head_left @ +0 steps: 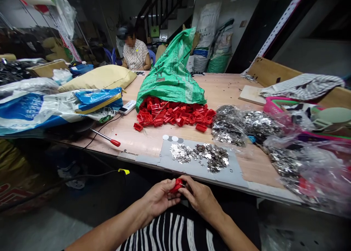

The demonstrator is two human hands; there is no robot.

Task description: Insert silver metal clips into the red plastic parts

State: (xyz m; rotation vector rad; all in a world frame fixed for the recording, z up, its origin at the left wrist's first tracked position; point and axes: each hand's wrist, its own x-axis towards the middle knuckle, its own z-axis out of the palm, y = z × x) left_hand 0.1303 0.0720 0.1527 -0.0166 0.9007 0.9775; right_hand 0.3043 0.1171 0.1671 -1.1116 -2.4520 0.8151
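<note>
My left hand (pixel 159 198) and my right hand (pixel 199 196) meet in front of my lap, below the table edge. Both pinch one small red plastic part (pixel 177 185) between their fingertips. On the grey mat (pixel 197 168) just beyond lie two small heaps of shiny metal pieces (pixel 199 156). Farther back, a pile of red plastic parts (pixel 174 115) spills from a green woven sack (pixel 171 75).
Clear bags of metal pieces (pixel 241 124) crowd the table's right side, near a pink basket (pixel 274 106). Blue and white sacks (pixel 55 106), a screwdriver with a red handle (pixel 106 137) and a remote (pixel 127 107) lie at left. Another person (pixel 135 53) sits at the far end.
</note>
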